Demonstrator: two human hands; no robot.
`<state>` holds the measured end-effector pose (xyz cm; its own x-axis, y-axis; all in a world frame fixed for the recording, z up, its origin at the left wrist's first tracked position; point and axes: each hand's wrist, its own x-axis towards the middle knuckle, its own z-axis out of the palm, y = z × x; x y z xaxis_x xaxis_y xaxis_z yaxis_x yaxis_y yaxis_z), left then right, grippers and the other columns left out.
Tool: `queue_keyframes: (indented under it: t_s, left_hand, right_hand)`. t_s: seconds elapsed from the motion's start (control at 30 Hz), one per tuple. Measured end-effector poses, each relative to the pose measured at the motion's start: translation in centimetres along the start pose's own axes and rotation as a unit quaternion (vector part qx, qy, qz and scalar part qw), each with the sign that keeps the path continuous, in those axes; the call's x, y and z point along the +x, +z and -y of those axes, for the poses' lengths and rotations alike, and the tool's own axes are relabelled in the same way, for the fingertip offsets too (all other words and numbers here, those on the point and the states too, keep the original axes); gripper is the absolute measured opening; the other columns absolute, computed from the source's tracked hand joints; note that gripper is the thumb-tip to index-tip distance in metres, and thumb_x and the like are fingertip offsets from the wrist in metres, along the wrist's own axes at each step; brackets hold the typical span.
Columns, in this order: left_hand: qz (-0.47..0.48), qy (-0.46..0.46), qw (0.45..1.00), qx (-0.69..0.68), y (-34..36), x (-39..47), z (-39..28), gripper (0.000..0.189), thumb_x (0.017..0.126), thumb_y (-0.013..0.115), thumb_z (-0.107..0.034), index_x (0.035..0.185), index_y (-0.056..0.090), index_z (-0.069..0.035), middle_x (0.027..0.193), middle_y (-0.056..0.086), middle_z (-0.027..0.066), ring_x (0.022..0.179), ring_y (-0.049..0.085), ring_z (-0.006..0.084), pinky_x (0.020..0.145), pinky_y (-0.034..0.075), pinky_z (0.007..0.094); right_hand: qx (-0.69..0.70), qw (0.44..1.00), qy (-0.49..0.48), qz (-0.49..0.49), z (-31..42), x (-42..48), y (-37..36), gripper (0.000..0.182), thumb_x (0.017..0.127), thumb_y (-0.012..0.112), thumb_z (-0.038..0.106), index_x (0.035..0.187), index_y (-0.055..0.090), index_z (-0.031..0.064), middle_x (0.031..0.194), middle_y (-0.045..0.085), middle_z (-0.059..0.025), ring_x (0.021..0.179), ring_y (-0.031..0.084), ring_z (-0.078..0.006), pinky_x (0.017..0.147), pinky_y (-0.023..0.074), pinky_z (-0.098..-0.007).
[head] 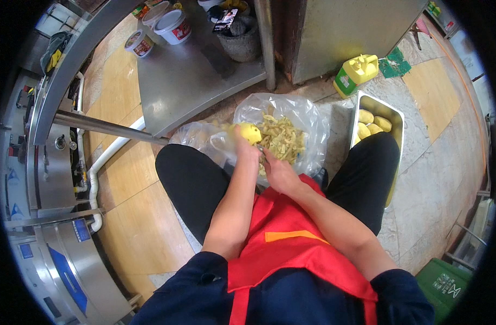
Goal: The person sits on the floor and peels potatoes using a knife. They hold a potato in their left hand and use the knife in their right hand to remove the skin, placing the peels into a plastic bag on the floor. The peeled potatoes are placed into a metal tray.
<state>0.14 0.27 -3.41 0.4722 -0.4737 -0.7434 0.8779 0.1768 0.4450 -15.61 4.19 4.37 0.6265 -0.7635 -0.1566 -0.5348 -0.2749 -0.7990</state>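
My left hand [246, 149] holds a yellow potato [249, 133], largely peeled, with a few dark spots. Just beside it, my right hand [281, 172] grips a small metal tool [261, 149], perhaps a peeler, mostly hidden by the fingers. Both hands are over an opened clear plastic bag [313, 122] on the floor between my knees. A heap of potato peelings [286, 136] fills it. Left of that lies another clear bag [191, 133], its contents blurred. Several peeled potatoes [366, 116] rest in a deep steel pan [399, 122], partly hidden by my right knee.
Ahead, a low steel shelf [178, 85] carries plastic tubs [172, 27] and a stone-like mortar [241, 42]. A yellow jug [359, 71] with a green label stands by a steel cabinet [353, 32]. White pipes [113, 150] run at left; a green bin [443, 288] is at lower right.
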Motion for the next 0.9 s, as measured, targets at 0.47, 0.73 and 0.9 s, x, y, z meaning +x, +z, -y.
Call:
queue_keyframes:
  t_s: [0.47, 0.73, 0.9]
  left_hand:
    - [0.090, 0.001, 0.995, 0.029, -1.1, 1.0, -0.5, 0.046, 0.089, 0.059, -0.042, 0.120, 0.057, -0.009, 0.117, 0.063, 0.0101, 0.108, 0.059, 0.0307, 0.093, 0.048, 0.0503]
    - [0.053, -0.009, 0.997, 0.056, -0.2, 0.4, -0.8, 0.041, 0.089, 0.057, -0.044, 0.114, 0.059, -0.012, 0.110, 0.064, 0.0090, 0.101, 0.061, 0.0289, 0.087, 0.050, 0.0458]
    - [0.080, -0.039, 0.992, 0.085, -0.6, 0.4, -0.7, 0.041, 0.089, 0.056, -0.044, 0.115, 0.059, -0.012, 0.113, 0.064, 0.0097, 0.104, 0.059, 0.0306, 0.091, 0.047, 0.0509]
  right_hand:
    - [-0.009, 0.999, 0.049, 0.000, 1.2, 1.4, -1.3, 0.045, 0.092, 0.055, 0.016, 0.135, 0.051, 0.0039, 0.096, 0.065, -0.0298, 0.087, 0.065, -0.0445, 0.081, 0.0519, -0.0486]
    - [0.058, 0.997, -0.012, -0.055, -0.2, 1.7, -3.9, 0.045, 0.092, 0.055, 0.013, 0.135, 0.050, 0.0036, 0.100, 0.064, -0.0307, 0.092, 0.064, -0.0452, 0.084, 0.0518, -0.0475]
    - [0.026, 0.999, 0.029, -0.011, 1.1, 2.0, -2.9, 0.045, 0.093, 0.052, 0.013, 0.136, 0.047, 0.0039, 0.096, 0.063, -0.0328, 0.087, 0.064, -0.0475, 0.081, 0.0510, -0.0518]
